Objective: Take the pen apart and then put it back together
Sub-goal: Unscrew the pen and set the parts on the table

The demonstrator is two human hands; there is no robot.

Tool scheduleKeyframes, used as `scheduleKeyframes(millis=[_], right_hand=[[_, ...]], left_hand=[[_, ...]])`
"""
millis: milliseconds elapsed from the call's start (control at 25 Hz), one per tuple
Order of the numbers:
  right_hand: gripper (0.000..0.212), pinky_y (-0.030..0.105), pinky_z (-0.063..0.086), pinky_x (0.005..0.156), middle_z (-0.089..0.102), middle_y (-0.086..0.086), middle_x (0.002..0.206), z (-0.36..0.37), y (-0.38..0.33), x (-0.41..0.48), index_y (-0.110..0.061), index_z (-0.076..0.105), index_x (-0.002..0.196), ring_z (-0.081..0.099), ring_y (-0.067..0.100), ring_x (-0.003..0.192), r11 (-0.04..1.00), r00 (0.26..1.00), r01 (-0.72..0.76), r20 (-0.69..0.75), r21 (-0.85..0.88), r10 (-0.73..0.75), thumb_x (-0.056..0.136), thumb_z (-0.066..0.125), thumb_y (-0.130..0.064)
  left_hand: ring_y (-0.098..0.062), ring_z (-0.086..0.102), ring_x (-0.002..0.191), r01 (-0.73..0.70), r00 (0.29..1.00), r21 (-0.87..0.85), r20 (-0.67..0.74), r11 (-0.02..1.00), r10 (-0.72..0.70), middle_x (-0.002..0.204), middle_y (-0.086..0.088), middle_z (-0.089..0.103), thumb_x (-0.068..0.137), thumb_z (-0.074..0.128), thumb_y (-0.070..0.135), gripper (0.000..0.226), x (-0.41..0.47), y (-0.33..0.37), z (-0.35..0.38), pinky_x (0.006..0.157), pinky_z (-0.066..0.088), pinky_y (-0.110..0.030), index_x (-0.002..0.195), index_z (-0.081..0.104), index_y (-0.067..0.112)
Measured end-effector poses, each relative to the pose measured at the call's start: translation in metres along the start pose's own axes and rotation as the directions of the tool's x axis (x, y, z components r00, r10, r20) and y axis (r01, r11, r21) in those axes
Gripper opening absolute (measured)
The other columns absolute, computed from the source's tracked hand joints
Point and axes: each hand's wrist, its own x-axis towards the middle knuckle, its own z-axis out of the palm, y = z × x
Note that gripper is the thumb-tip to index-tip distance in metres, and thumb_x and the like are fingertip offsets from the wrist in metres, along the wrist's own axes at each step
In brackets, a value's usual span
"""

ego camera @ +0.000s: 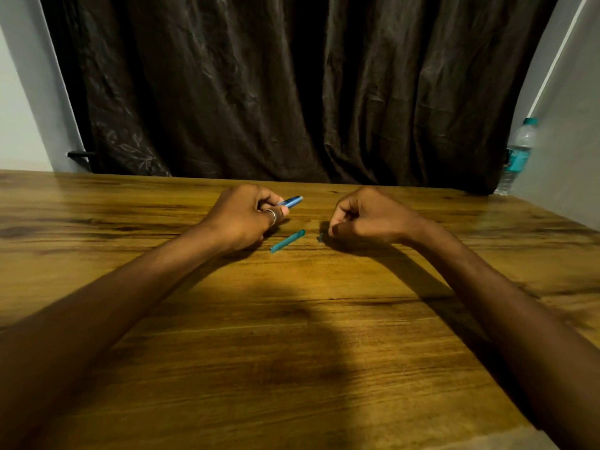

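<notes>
My left hand (246, 216), a ring on one finger, grips a blue pen barrel (291, 201) whose end sticks out to the right between thumb and fingers. A teal pen cap (287, 241) lies loose on the wooden table (292, 319) between my hands, slanted up to the right. My right hand (370, 216) rests on the table with curled fingers, its fingertips pinching a small dark pen piece (321, 237) right at the tabletop. Most of that piece is hidden by the fingers.
A dark curtain (292, 86) hangs behind the table's far edge. A plastic water bottle (518, 155) stands at the far right corner by a white wall. Both forearms stretch over the near half of the table.
</notes>
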Motion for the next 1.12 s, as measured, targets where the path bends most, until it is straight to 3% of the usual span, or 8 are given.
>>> scheduleKeyframes(millis=[200, 360, 480, 760, 880, 1000, 1120], right_hand=[[0.003, 0.021, 0.054, 0.057, 0.078, 0.001, 0.073, 0.003, -0.004, -0.004, -0.015, 0.079, 0.080, 0.068, 0.005, 0.062, 0.999, 0.990, 0.038, 0.135, 0.028, -0.041, 0.080, 0.077, -0.013], [0.004, 0.011, 0.048, 0.055, 0.076, -0.010, 0.069, -0.001, -0.001, -0.006, -0.018, 0.081, 0.079, 0.065, -0.005, 0.060, 0.999, 0.990, 0.039, 0.136, -0.002, -0.039, 0.079, 0.078, -0.014], [0.006, 0.015, 0.053, 0.058, 0.077, -0.011, 0.071, -0.004, 0.001, -0.008, -0.020, 0.081, 0.079, 0.068, -0.002, 0.065, 1.000, 0.990, 0.029, 0.135, 0.000, -0.029, 0.080, 0.076, -0.018], [0.007, 0.006, 0.044, 0.053, 0.074, -0.019, 0.067, -0.005, 0.007, -0.004, -0.018, 0.079, 0.076, 0.064, -0.008, 0.060, 0.998, 0.998, 0.058, 0.031, -0.015, -0.058, 0.081, 0.073, -0.018], [0.008, 0.014, 0.052, 0.060, 0.077, -0.011, 0.071, -0.004, 0.006, -0.003, -0.018, 0.079, 0.077, 0.068, -0.004, 0.066, 0.996, 0.995, 0.085, -0.043, -0.022, -0.086, 0.081, 0.072, -0.017], [0.006, 0.020, 0.053, 0.070, 0.077, -0.008, 0.079, -0.009, 0.000, 0.002, -0.018, 0.080, 0.084, 0.070, 0.000, 0.075, 0.993, 0.984, 0.108, -0.136, -0.058, -0.115, 0.083, 0.074, -0.017], [0.006, 0.011, 0.047, 0.061, 0.073, -0.013, 0.073, -0.017, -0.010, 0.011, -0.017, 0.080, 0.085, 0.064, -0.009, 0.066, 0.993, 0.974, 0.117, -0.194, -0.023, -0.119, 0.084, 0.074, -0.015]], left_hand=[[-0.006, 0.059, 0.065, -0.011, 1.000, 0.009, -0.001, 1.000, 0.011, 0.081, 0.006, 0.068, 0.096, 0.066, 0.026, 0.019, 0.000, -0.002, 0.001, 0.054, 0.045, -0.021, 0.113, 0.072, 0.022], [-0.008, 0.058, 0.062, -0.016, 1.000, -0.012, 0.008, 1.000, 0.016, 0.078, 0.004, 0.069, 0.095, 0.066, 0.026, 0.019, 0.001, -0.004, 0.003, 0.055, 0.047, -0.025, 0.113, 0.072, 0.021], [-0.007, 0.059, 0.065, -0.034, 0.999, 0.029, 0.009, 0.999, 0.033, 0.081, 0.006, 0.069, 0.095, 0.067, 0.027, 0.021, 0.001, -0.005, 0.004, 0.059, 0.048, -0.026, 0.114, 0.072, 0.021], [-0.008, 0.062, 0.073, -0.043, 0.999, 0.088, 0.024, 0.995, 0.041, 0.081, 0.008, 0.069, 0.094, 0.067, 0.028, 0.017, 0.001, -0.002, 0.004, 0.058, 0.045, -0.026, 0.109, 0.073, 0.022], [-0.016, 0.067, 0.085, -0.025, 1.000, 0.122, -0.011, 0.992, 0.026, 0.089, 0.003, 0.071, 0.093, 0.067, 0.035, 0.017, 0.001, -0.002, 0.004, 0.074, 0.054, -0.034, 0.105, 0.071, 0.023], [-0.013, 0.068, 0.082, 0.024, 0.999, 0.150, -0.026, 0.988, -0.021, 0.086, 0.006, 0.071, 0.086, 0.073, 0.044, 0.022, -0.002, -0.003, 0.006, 0.076, 0.057, -0.036, 0.096, 0.069, 0.025], [-0.013, 0.068, 0.077, 0.037, 0.999, 0.204, -0.026, 0.978, -0.032, 0.080, 0.007, 0.072, 0.076, 0.079, 0.050, 0.029, -0.007, -0.003, 0.013, 0.071, 0.058, -0.036, 0.088, 0.069, 0.025]])
